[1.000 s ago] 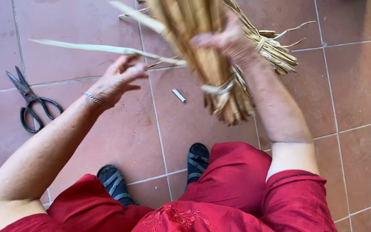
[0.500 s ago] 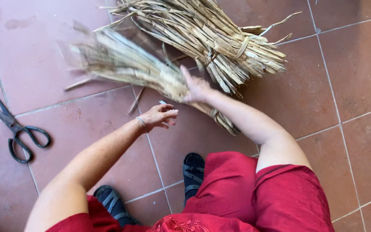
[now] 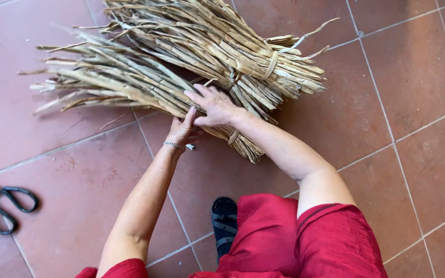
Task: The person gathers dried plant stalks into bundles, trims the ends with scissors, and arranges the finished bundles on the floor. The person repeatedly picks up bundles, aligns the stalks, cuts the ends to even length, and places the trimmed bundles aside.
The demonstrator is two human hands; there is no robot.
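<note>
Two bundles of dried reeds lie on the tiled floor (image 3: 413, 77). The right hand (image 3: 215, 105) presses flat, fingers apart, on the near bundle (image 3: 114, 82); the left hand (image 3: 183, 131) touches its underside, fingers loosely apart. The second bundle (image 3: 233, 46) lies just behind the hands. One pair of scissors (image 3: 1, 198) lies far left.

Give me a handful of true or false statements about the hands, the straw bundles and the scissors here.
1. Both hands rest on the nearer bundle: right hand on top, left hand at its edge. True.
2. The scissors lie on top of the bundles. False: they lie on the tiled floor, far to the left.
3. The farther bundle is tied with a straw band. True.
4. The left wrist is bare. False: it wears a bracelet.
</note>
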